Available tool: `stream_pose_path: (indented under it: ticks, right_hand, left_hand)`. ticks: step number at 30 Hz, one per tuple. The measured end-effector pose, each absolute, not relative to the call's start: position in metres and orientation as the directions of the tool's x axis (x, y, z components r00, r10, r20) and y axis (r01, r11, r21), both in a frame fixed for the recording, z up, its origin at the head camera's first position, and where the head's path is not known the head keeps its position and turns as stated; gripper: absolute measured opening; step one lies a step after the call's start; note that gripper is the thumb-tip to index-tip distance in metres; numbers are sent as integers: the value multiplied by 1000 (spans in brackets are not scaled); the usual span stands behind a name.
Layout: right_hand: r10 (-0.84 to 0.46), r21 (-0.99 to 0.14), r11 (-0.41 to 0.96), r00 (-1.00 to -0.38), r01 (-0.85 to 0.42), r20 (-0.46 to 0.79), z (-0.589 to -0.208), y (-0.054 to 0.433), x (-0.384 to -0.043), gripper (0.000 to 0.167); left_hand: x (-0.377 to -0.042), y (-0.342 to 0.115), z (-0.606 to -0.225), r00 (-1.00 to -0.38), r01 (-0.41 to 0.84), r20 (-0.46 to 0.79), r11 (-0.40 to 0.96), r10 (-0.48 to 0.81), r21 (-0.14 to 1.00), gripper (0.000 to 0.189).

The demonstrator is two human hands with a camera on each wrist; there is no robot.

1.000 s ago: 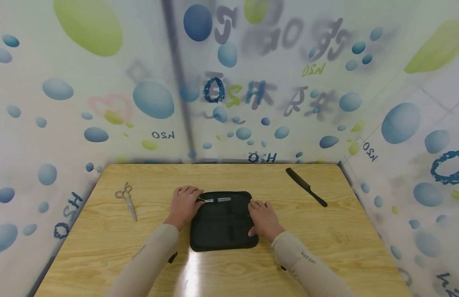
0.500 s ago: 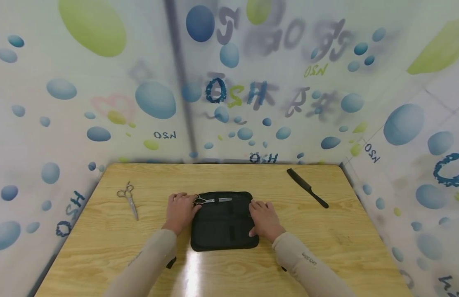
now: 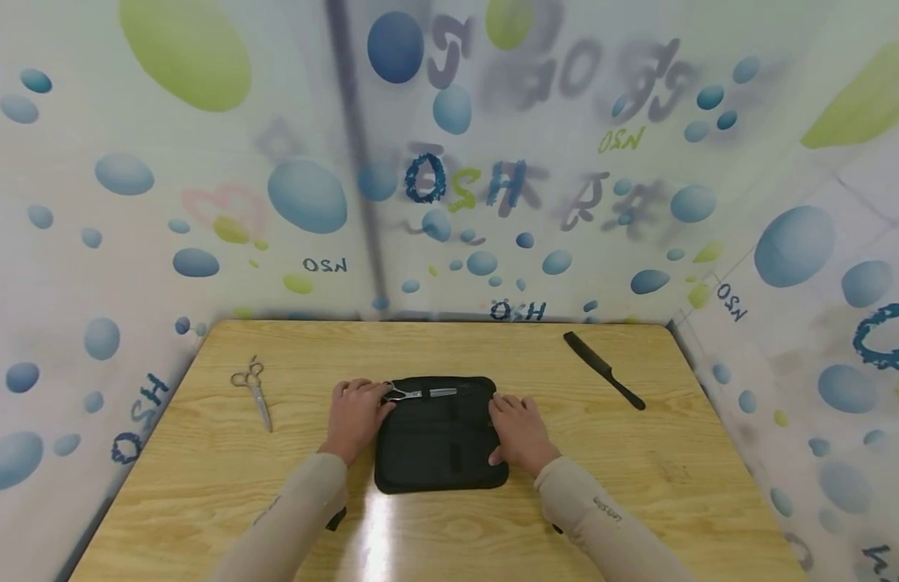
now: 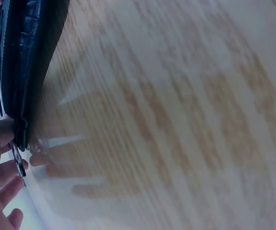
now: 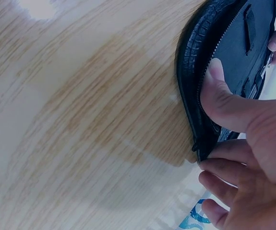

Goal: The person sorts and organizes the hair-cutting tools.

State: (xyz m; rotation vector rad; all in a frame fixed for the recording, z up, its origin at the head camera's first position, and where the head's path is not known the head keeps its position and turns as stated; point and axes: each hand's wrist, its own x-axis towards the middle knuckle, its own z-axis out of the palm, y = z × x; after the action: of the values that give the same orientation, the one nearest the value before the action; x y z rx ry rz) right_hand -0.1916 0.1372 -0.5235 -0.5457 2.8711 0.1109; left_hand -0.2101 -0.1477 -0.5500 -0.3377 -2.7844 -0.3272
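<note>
A black zip case (image 3: 442, 457) lies unfolded on the wooden table, its textured cover and zip teeth showing in both wrist views. Thinning scissors (image 3: 442, 392) sit along its far edge, blade under a small loop, finger rings near my left hand. My left hand (image 3: 353, 416) holds the far left corner of the case; in the left wrist view its fingers lie by a metal zip pull (image 4: 18, 160). My right hand (image 3: 521, 428) grips the right edge, its thumb (image 5: 217, 91) over the zip and the other fingers at the outer side.
Silver scissors (image 3: 256, 396) lie on the table (image 3: 639, 485) at the left. A black comb with a handle (image 3: 602, 370) lies at the back right. Behind the table hangs a white backdrop (image 3: 304, 121) printed with blue and green drops.
My left hand has drawn back slightly to the left and nearer, uncovering more of the thinning scissors' finger rings. The right hand keeps its hold on the case edge.
</note>
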Motion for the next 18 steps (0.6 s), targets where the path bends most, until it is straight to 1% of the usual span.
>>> stream_pose_path:
  ticks: [3, 12, 18]
  right_hand:
    - [-352, 32, 929, -908, -369, -228, -523, 137, -191, 96]
    - [-352, 29, 930, -909, -367, -224, -521, 137, -190, 95]
    - [-357, 31, 927, -907, -373, -223, -520, 136, -190, 93]
  left_hand:
    - [-210, -148, -550, -911, 287, 352, 942, 213, 173, 30]
    - [-208, -145, -550, -933, 293, 262, 943, 246, 158, 34]
    - [-208, -141, -549, -932, 299, 260, 942, 254, 151, 34]
